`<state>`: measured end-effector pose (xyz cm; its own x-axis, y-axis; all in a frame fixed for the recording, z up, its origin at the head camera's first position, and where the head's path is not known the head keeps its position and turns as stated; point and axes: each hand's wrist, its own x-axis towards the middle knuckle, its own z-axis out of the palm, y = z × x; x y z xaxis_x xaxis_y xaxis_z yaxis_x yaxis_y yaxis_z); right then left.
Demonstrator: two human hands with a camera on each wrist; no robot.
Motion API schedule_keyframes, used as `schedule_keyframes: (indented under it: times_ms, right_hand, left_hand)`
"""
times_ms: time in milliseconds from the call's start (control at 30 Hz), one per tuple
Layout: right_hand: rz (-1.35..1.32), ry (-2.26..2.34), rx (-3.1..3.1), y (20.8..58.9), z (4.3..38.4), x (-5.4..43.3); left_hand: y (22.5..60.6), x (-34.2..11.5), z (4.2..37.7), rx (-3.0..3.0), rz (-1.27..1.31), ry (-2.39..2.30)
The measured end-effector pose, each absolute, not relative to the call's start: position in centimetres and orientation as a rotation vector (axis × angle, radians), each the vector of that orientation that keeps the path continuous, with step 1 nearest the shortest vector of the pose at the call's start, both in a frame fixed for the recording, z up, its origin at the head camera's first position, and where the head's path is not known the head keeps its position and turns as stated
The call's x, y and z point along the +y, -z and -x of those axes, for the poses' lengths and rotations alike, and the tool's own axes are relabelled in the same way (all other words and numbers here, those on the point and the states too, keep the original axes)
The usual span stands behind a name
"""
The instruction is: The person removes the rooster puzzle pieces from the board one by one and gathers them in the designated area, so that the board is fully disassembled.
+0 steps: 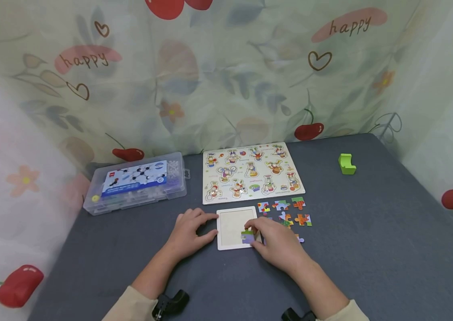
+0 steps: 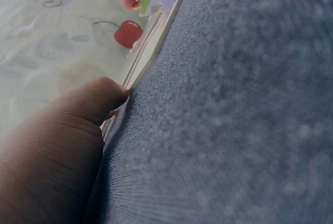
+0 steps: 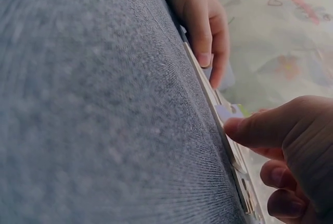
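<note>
My right hand [image 1: 280, 243] pinches a purple and green jigsaw piece [image 1: 247, 237] between thumb and fingers. The piece is over the lower right corner of a small square puzzle tray [image 1: 230, 227], whose recess is pale and bare elsewhere. At the tray's left edge, my left hand [image 1: 190, 232] touches the rim with thumb and index finger spread apart. In the left wrist view, the left thumb [image 2: 106, 96] lies against the rim. The right wrist view shows the right thumb [image 3: 237, 127] on the held piece [image 3: 226, 112]. Several loose jigsaw pieces [image 1: 302, 219] lie right of the tray, partly hidden by the right hand.
Behind the tray lies a larger picture board [image 1: 258, 176] with cartoon animal figures. A clear plastic case [image 1: 138, 183] with a blue and white label stands at the back left. A green block [image 1: 347, 165] sits far right on the grey cloth [image 1: 371, 240]. Patterned curtains [image 1: 226, 67] surround the table.
</note>
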<state>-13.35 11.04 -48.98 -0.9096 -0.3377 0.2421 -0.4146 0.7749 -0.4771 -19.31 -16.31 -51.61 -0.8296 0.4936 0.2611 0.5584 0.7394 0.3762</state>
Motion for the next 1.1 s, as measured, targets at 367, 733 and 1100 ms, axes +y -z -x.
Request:
schedule_keyframes:
  times_ms: [367, 733, 1100]
  right_hand:
    - [-0.698, -0.804, -2.749, 49.3, 13.3, 11.0]
    - [-0.701, -0.818, -2.689, 49.1, 13.1, 10.8]
    - [-0.758, -0.999, -2.561, 47.9, 12.0, 11.0]
  left_hand:
    - [51.6, -16.4, 19.3, -2.786, 0.856, 0.678]
    - [51.6, -16.4, 19.3, -2.782, 0.867, 0.687]
    - [51.9, -16.4, 19.4, -2.778, 0.869, 0.688]
